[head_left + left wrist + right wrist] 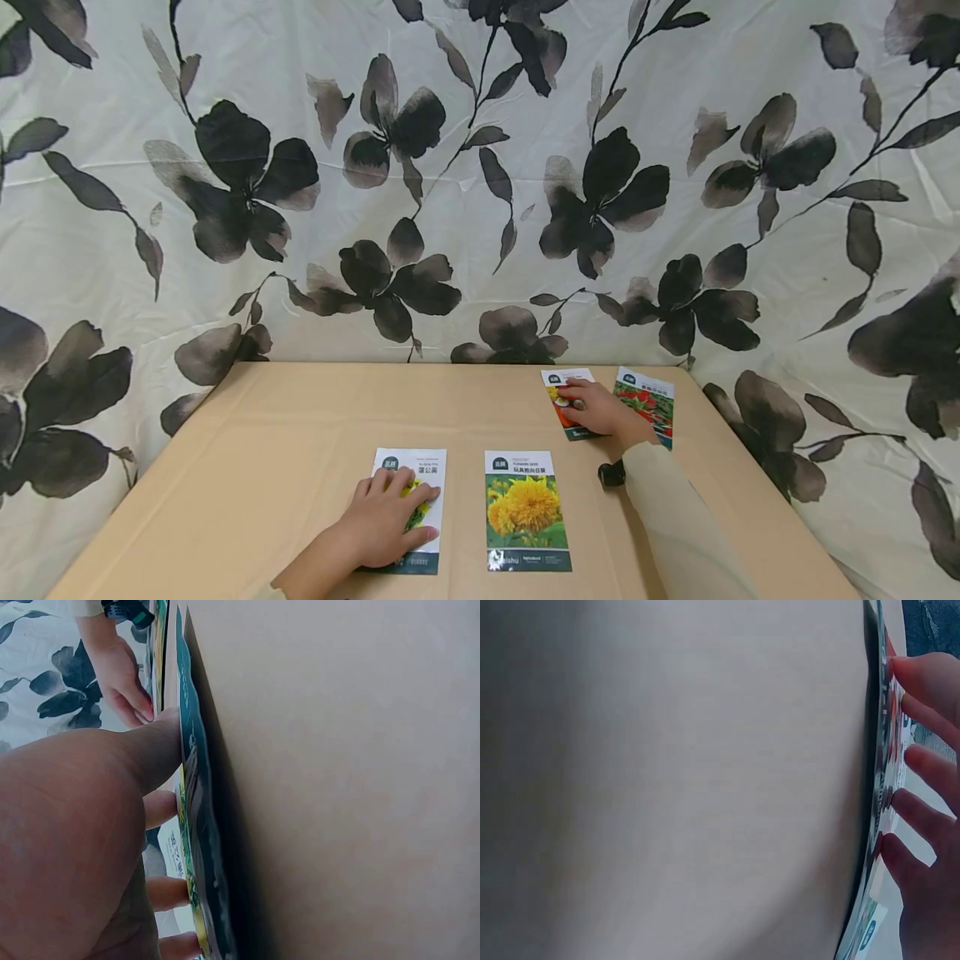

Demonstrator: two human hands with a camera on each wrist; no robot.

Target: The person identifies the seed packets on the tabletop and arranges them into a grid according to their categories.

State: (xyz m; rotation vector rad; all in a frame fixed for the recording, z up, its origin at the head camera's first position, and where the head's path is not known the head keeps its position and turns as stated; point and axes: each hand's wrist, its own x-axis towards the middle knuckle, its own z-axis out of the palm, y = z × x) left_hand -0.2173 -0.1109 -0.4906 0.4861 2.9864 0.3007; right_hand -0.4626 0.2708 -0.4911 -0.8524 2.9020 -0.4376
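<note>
Four fingers and the thumb of my left hand are spread over a white seed packet near the table's front, partly hiding its yellow flower picture. In the left wrist view its fingertips touch the packet's face. To its right lies a seed packet with yellow sunflowers, with neither hand on it. At the back right, my right hand rests on a seed packet with a red and yellow picture, fingers spread in the right wrist view. Beside that one, a red-flowered packet is partly covered by the right hand and wrist.
The packets lie on a light wooden-coloured table. Behind and around it hangs a white cloth with dark flowers. A black band sits at the right wrist, at the end of a pale sleeve.
</note>
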